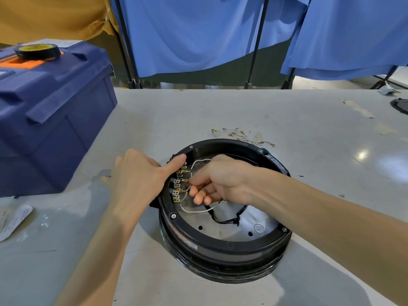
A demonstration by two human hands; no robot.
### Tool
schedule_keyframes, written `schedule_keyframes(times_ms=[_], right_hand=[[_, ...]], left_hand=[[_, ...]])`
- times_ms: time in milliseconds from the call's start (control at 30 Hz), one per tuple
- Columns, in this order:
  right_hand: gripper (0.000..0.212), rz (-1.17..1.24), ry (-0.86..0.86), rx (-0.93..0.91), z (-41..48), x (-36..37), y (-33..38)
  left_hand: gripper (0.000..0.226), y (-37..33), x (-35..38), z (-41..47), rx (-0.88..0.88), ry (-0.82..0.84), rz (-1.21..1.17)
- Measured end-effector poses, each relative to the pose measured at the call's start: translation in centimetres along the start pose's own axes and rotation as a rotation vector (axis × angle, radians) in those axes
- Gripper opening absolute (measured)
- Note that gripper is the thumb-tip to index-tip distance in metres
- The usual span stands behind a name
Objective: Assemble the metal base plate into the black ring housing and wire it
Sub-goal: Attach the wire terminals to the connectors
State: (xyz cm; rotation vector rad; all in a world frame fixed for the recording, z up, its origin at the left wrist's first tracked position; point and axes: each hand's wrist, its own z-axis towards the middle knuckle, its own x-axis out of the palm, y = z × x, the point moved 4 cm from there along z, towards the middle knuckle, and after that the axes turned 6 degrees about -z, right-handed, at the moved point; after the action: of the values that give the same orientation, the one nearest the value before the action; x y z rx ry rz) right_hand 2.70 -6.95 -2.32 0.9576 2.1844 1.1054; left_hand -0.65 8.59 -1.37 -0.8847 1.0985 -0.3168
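My left grip [136, 180] clasped black ring housing [220, 246], left rim | right grip [218, 180] pinched white wire [194, 209] at terminal row [177, 186] | step: wiring | next, I judged: press connector home squarely

Blue toolbox [55, 120] blocks the left; table [309, 129] lies open right of ring housing [220, 250].
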Motion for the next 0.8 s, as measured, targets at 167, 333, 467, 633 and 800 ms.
schedule_keyframes(times_ms=[167,333,467,633,800], right_hand=[[0.018,-0.003,0.009,-0.006,0.0,0.1,0.1],[0.019,0.001,-0.006,-0.013,0.1,0.3,0.1],[0.02,0.024,-0.028,-0.001,0.2,0.4,0.1],[0.018,0.068,-0.049,0.016,0.2,0.6,0.3],[0.016,0.027,-0.081,0.011,0.5,0.7,0.5]], left_hand=[[0.064,-0.3,0.2,-0.1,0.032,-0.006,0.018],[0.065,-0.6,0.2,-0.2,0.06,-0.008,0.009],[0.065,-0.8,0.5,-0.3,0.096,-0.02,-0.01],[0.061,-1.1,0.6,-0.5,0.112,-0.036,0.002],[0.064,-1.0,0.8,-0.2,0.108,-0.009,-0.026]])
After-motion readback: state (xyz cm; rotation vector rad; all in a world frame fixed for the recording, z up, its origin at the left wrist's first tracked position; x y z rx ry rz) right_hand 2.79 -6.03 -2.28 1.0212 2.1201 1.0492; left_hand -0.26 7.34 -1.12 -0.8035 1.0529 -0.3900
